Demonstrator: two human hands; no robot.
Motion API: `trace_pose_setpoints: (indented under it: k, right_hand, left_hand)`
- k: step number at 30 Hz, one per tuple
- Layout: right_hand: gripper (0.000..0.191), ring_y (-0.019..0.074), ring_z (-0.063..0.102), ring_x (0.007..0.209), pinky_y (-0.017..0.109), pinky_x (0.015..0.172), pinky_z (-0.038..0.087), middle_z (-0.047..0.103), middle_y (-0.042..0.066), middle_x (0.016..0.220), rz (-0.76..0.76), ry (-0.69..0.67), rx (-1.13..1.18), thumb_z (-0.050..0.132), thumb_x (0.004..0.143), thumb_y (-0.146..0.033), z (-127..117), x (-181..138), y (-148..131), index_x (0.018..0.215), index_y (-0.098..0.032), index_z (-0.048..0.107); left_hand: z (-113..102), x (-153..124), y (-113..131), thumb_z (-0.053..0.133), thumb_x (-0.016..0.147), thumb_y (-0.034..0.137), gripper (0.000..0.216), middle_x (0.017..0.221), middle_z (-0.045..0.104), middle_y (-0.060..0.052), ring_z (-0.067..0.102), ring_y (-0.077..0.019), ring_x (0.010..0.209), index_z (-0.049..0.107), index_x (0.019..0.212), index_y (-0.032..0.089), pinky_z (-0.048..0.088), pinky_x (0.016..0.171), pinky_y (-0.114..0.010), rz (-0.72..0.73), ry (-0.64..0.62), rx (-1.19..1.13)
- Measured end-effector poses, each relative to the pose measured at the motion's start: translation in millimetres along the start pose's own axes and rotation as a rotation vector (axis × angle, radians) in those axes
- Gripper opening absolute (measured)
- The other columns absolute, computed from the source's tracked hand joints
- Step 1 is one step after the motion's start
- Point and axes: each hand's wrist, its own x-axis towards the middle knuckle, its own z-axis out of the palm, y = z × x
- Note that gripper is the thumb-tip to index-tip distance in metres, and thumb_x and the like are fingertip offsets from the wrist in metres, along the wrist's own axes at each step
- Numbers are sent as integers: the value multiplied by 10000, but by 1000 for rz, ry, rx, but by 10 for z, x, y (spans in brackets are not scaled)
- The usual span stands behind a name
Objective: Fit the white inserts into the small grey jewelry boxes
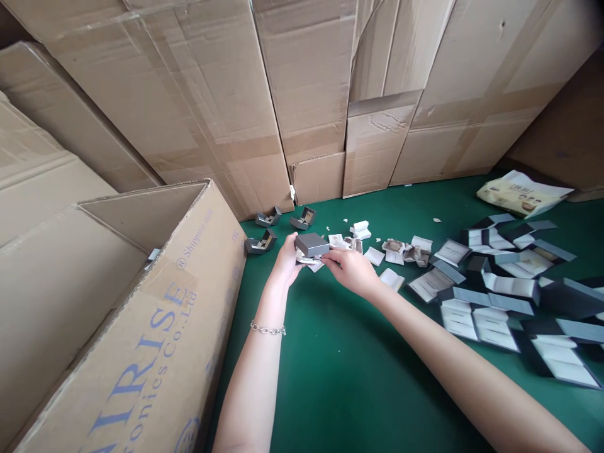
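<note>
A small dark grey box [312, 244] is held above the green tabletop [321, 377], near the middle of the view. Its left side is grasped by the grip of the left hand [285, 261], and a chain bracelet [268, 329] is worn on this forearm. At the lower right edge of the box, the fingers of the right hand [353, 269] are bent and placed in contact; whether something is pinched firmly between them cannot be told. Under the box, some pale material is partly seen, but it is mostly covered. To the left, a big cardboard carton [195, 302] with blue printing is placed, and three small open boxes [270, 239] are set near its far corner. Behind the hands and to the right, white pieces [361, 230] are scattered. Farther right, many dark cases with pale linings [512, 285] are spread, and a plastic packet [523, 194] is laid beyond them. The back is closed by tall cardboard panels [311, 63].
</note>
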Motion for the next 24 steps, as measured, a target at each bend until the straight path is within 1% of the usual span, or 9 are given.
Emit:
trace_pose_setpoints:
  k: [5, 8, 11, 13, 14, 16, 18, 19, 24]
  right_hand:
    - [189, 175, 532, 649, 275, 610, 298, 580, 39, 688, -212, 158, -311, 527, 790, -310, -77, 8, 89, 743, -130, 557]
    - [264, 157, 497, 559, 281, 573, 264, 536, 43, 590, -165, 270, -395, 468, 807, -314, -123, 22, 191, 623, -131, 514]
    - [392, 130, 423, 485, 261, 492, 201, 476, 35, 523, -63, 338, -310, 407, 855, -337, -175, 27, 238, 518, -135, 415]
    - [411, 113, 403, 483, 230, 471, 210, 462, 19, 531, -57, 317, -144, 434, 858, -370, -177, 19, 205, 523, -133, 396]
    - [369, 108, 409, 493, 214, 471, 230, 467, 7, 547, -67, 284, -51, 473, 847, -372, -164, 11, 171, 565, -137, 439]
    - [174, 105, 436, 516, 195, 482, 268, 488, -18, 586, -73, 195, 90, 573, 809, -331, -114, -8, 90, 777, -160, 570]
    - [281, 112, 467, 535, 196, 486, 290, 526, -29, 629, -49, 115, 140, 646, 766, -259, -53, -22, 20, 1033, -193, 592]
    - [329, 119, 493, 564, 201, 497, 306, 556, -24, 669, -44, 90, 141, 658, 759, -226, -26, -24, -2, 1081, -208, 592]
    - [119, 153, 573, 767, 226, 635, 400, 630, 4, 853, -57, 44, 261, 619, 807, -176, 11, 8, 2, 903, -209, 683]
  left_hand:
    - [20, -64, 12, 325, 908, 469, 446, 792, 607, -95, 565, -175, 594, 578, 974, 108, 422, 456, -260, 9, -126, 106]
    - [10, -57, 13, 334, 897, 539, 517, 815, 609, -104, 569, -166, 600, 594, 986, 101, 408, 443, -240, 20, -150, 94]
    - [-23, -27, 38, 332, 902, 536, 500, 814, 606, -90, 576, -164, 598, 577, 1011, 114, 395, 431, -227, 16, -19, 1]
    - [-32, -13, 45, 332, 902, 535, 492, 809, 607, -87, 579, -167, 587, 562, 1032, 119, 408, 446, -237, 10, 23, -44]
    - [-26, -11, 40, 333, 902, 537, 494, 817, 610, -91, 584, -172, 593, 559, 1038, 119, 422, 464, -246, 4, 20, -53]
    - [7, -16, 9, 325, 905, 538, 501, 847, 615, -101, 597, -186, 628, 559, 1041, 117, 449, 506, -269, -24, -10, -53]
    - [62, -26, -41, 327, 907, 535, 498, 859, 618, -102, 604, -193, 660, 566, 1027, 115, 452, 519, -269, -47, -38, -55]
    - [92, -32, -67, 328, 908, 532, 498, 854, 618, -101, 602, -189, 666, 573, 1014, 112, 442, 509, -256, -54, -53, -61]
    - [220, -66, -135, 297, 918, 529, 520, 826, 622, -89, 573, -152, 626, 606, 946, 112, 398, 464, -215, -72, -49, -47]
